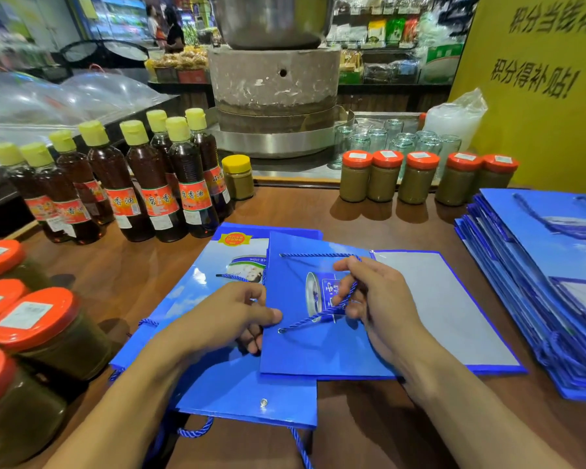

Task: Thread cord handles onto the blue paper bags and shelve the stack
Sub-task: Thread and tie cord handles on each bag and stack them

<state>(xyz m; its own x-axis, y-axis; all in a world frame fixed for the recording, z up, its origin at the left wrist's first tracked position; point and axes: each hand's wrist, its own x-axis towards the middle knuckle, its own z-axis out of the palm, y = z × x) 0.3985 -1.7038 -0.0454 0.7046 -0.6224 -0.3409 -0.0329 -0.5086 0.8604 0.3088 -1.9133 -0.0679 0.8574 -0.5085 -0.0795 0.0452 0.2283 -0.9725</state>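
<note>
A brown wooden table [142, 265] is taking up most of the view, with a grey stone mill [274, 82] standing behind its far edge. A stack of finished blue bags [538, 265] is lying at the table's right side, a cord handle showing on the top one. In the middle, one flat blue paper bag [318, 353] is lying across a second blue bag [224, 394], which is reaching towards the near edge of the table. Dark oil bottles [153, 191] with yellow caps are standing in a cluster at the back left, and jars with orange lids [38, 319] are crowding the near left corner. The left hand [224, 319] is pinching the upper bag's left edge, thumb on top and curled fingers underneath. The right hand [376, 299] is resting on the same bag, its fingers curled round a blue cord [312, 319]. That cord is running from the bag's far corner to the right hand's fingers, then slanting down to a small metal eyelet [280, 330] just beside the left thumb.
</note>
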